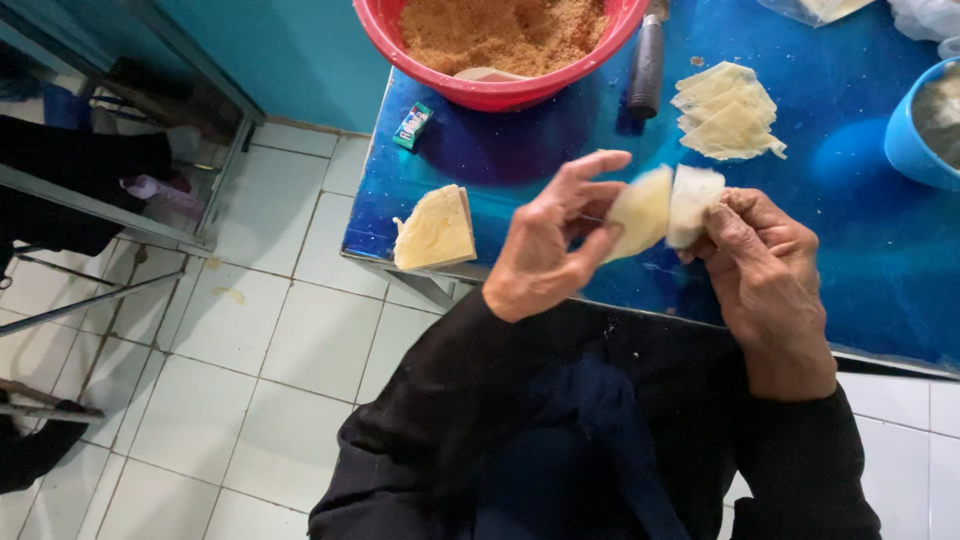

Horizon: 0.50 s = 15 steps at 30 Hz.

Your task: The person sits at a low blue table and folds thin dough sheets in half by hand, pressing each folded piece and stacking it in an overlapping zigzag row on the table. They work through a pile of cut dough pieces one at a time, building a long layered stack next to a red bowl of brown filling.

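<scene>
Blue table (860, 250) stood over white tiles; above its near edge both hands, left (545, 250) and right (765, 265), pinched one pale wrapper (662, 208). Red bowl (480, 90) sat far.

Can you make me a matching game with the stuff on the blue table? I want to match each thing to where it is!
Things:
1. red bowl
2. blue bowl
3. folded triangle pastry
4. thin pastry sheet

Places:
A. near the table's left front edge
B. between both hands
C. right edge of the picture
D. top middle, full of brown crumbs

Pairs: 1-D, 2-C, 3-A, 4-B
</scene>
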Each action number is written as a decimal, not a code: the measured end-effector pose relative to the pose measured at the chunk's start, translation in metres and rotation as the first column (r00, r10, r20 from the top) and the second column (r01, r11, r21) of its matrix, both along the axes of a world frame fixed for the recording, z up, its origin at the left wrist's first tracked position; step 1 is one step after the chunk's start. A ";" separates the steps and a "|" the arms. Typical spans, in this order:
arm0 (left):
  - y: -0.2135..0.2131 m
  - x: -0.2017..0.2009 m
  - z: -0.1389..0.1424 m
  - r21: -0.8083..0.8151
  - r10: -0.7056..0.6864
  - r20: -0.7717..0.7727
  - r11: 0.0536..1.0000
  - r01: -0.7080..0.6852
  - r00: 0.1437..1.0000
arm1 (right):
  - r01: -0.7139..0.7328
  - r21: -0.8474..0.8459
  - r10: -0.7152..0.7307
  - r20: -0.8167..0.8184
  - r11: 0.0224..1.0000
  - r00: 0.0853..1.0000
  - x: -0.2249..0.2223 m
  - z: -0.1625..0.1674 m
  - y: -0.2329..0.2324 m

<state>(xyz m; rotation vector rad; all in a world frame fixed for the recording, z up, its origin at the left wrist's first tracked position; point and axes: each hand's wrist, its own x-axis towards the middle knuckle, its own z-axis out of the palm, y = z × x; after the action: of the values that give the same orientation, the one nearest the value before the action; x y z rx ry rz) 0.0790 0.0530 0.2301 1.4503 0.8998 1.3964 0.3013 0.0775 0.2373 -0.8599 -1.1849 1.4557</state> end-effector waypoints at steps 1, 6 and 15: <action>0.001 -0.006 -0.001 -0.018 -0.002 0.007 1.000 0.002 1.000 | 0.011 -0.031 -0.012 -0.026 0.999 1.000 0.002 0.000 0.001; 0.006 -0.020 -0.011 -0.105 0.022 0.126 0.994 -0.009 0.992 | 0.019 -0.030 -0.020 -0.042 0.999 0.999 0.009 -0.003 -0.001; 0.010 -0.017 -0.026 0.017 0.075 0.363 0.996 -0.088 0.929 | -0.009 0.119 -0.016 0.207 0.993 0.978 0.000 0.002 -0.003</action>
<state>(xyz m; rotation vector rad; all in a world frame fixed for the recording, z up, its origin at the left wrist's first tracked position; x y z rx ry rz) 0.0616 0.0634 0.2038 1.1349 0.7070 1.6799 0.3018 0.0745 0.2392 -0.9481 -1.4103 1.3007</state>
